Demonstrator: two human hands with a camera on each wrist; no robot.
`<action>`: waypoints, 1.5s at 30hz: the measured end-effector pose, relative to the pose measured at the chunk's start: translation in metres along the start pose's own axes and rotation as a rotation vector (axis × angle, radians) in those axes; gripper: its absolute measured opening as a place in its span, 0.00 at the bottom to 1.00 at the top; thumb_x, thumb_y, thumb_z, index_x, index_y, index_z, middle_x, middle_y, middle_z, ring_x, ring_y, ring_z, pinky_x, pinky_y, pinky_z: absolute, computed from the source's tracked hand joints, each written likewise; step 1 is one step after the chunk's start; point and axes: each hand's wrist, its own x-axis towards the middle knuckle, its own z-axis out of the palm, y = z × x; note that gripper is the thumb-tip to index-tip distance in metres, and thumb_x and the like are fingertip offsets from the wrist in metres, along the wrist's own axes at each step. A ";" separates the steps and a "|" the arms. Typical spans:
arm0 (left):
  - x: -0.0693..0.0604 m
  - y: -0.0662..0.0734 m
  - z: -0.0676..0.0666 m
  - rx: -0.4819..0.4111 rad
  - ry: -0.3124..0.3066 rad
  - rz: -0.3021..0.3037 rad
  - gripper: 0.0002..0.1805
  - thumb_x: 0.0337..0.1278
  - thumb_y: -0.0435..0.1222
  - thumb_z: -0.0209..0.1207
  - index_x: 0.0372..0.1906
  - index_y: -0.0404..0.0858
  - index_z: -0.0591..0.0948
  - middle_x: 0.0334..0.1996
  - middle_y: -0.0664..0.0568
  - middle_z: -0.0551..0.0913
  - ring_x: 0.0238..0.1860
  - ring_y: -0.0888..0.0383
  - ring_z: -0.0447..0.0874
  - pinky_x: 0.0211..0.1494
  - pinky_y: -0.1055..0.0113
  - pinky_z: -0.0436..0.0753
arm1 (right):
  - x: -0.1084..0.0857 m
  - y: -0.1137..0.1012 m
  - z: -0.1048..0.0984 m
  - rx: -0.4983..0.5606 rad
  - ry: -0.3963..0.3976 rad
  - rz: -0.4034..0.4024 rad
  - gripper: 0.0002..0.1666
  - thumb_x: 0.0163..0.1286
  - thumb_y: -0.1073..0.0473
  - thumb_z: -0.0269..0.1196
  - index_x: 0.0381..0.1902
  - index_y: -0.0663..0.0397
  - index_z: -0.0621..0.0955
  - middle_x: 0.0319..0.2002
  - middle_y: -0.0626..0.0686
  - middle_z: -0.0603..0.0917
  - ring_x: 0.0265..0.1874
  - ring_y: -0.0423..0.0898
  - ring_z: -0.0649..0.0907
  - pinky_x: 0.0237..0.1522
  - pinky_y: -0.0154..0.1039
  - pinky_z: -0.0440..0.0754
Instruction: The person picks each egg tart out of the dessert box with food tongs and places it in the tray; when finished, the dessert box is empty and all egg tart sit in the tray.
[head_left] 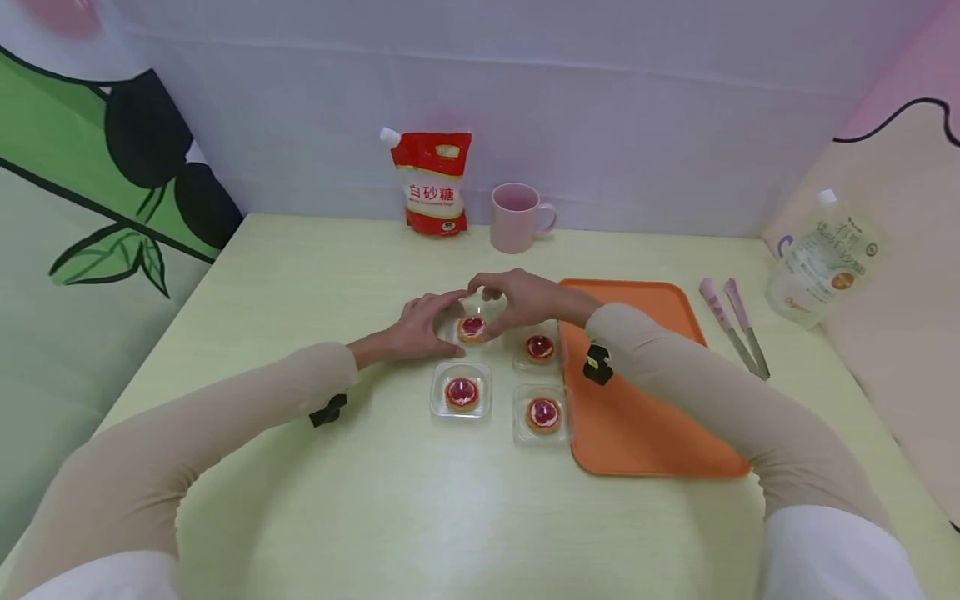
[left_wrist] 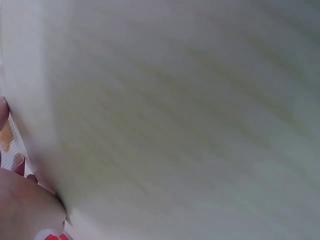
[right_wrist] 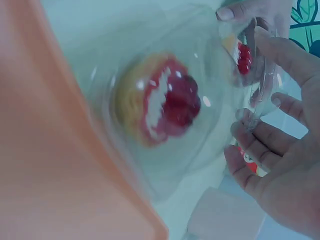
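Note:
Both hands are at a clear plastic box with a small red-topped tart [head_left: 472,328] inside, at the back left of a group of boxed tarts. The left hand [head_left: 411,330] grips the box's left side, thumb at the front and fingers behind. From the right, the right hand [head_left: 525,298] holds the box's rim between thumb and fingers; the right wrist view shows that hand [right_wrist: 285,145] against the clear plastic. Other boxed tarts stand close by: one in front [head_left: 461,393], one to the right [head_left: 539,348], one at the front right [head_left: 543,414].
An orange tray [head_left: 645,442] lies under the right forearm. Two pink-handled utensils [head_left: 735,325] are right of it, with a clear spouted pouch [head_left: 821,262] beyond. A red and white sugar bag [head_left: 435,183] and a pink mug [head_left: 513,221] stand at the back edge.

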 end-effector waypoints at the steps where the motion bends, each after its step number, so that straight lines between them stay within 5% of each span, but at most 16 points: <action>1: 0.000 0.000 0.000 -0.002 0.003 0.004 0.52 0.46 0.39 0.75 0.77 0.42 0.59 0.59 0.45 0.79 0.66 0.45 0.66 0.75 0.39 0.47 | -0.002 0.000 -0.002 -0.003 0.002 0.007 0.42 0.58 0.46 0.75 0.67 0.45 0.70 0.63 0.60 0.79 0.63 0.56 0.77 0.63 0.54 0.75; 14: 0.000 0.000 0.000 -0.002 -0.014 0.000 0.58 0.45 0.42 0.75 0.79 0.45 0.54 0.60 0.46 0.77 0.67 0.44 0.64 0.75 0.39 0.49 | -0.016 0.009 -0.023 0.031 0.079 0.073 0.43 0.58 0.49 0.75 0.67 0.51 0.69 0.65 0.64 0.77 0.65 0.59 0.76 0.66 0.55 0.73; 20: 0.002 -0.003 -0.006 -0.114 -0.106 -0.078 0.59 0.46 0.46 0.75 0.80 0.54 0.51 0.70 0.48 0.69 0.73 0.45 0.58 0.77 0.38 0.50 | -0.013 0.015 -0.025 0.107 0.095 0.100 0.42 0.60 0.48 0.74 0.67 0.49 0.69 0.65 0.63 0.77 0.65 0.59 0.77 0.65 0.56 0.74; 26: 0.002 -0.004 -0.018 -0.222 -0.192 -0.073 0.56 0.49 0.44 0.74 0.80 0.51 0.52 0.75 0.47 0.63 0.79 0.45 0.52 0.78 0.39 0.49 | -0.006 0.023 -0.027 0.217 0.145 0.084 0.39 0.64 0.45 0.69 0.68 0.49 0.69 0.64 0.61 0.79 0.63 0.59 0.79 0.62 0.54 0.77; 30: 0.004 -0.005 -0.027 -0.268 -0.205 -0.129 0.43 0.57 0.44 0.69 0.75 0.46 0.62 0.75 0.47 0.63 0.78 0.45 0.53 0.78 0.40 0.51 | -0.004 0.023 -0.032 0.320 0.156 0.084 0.38 0.69 0.44 0.64 0.71 0.50 0.67 0.63 0.60 0.80 0.62 0.59 0.80 0.61 0.55 0.78; 33: 0.008 -0.007 -0.034 -0.342 -0.127 -0.196 0.31 0.64 0.44 0.63 0.68 0.41 0.67 0.71 0.44 0.68 0.75 0.45 0.59 0.77 0.42 0.57 | -0.002 0.020 -0.036 0.432 0.148 0.093 0.36 0.75 0.44 0.56 0.74 0.52 0.64 0.64 0.62 0.78 0.61 0.62 0.79 0.61 0.56 0.77; 36: 0.014 -0.009 -0.039 -0.397 0.038 -0.202 0.30 0.66 0.43 0.62 0.67 0.37 0.65 0.66 0.40 0.71 0.71 0.43 0.65 0.74 0.43 0.64 | 0.002 0.017 -0.039 0.542 0.145 0.106 0.34 0.79 0.44 0.48 0.75 0.54 0.62 0.64 0.66 0.76 0.60 0.65 0.79 0.61 0.56 0.77; 40: 0.022 -0.002 -0.043 -0.347 0.254 -0.096 0.34 0.66 0.39 0.62 0.69 0.38 0.59 0.62 0.34 0.73 0.65 0.39 0.70 0.65 0.45 0.73 | 0.008 0.011 -0.041 0.687 0.159 0.124 0.34 0.80 0.41 0.42 0.73 0.55 0.64 0.59 0.68 0.77 0.56 0.66 0.81 0.58 0.51 0.79; 45: 0.028 0.012 -0.040 -0.263 0.418 0.022 0.30 0.68 0.34 0.59 0.68 0.41 0.57 0.53 0.35 0.76 0.56 0.42 0.76 0.54 0.50 0.78 | 0.018 0.007 -0.039 0.876 0.166 0.136 0.36 0.79 0.36 0.38 0.71 0.52 0.68 0.50 0.63 0.82 0.42 0.55 0.86 0.47 0.42 0.81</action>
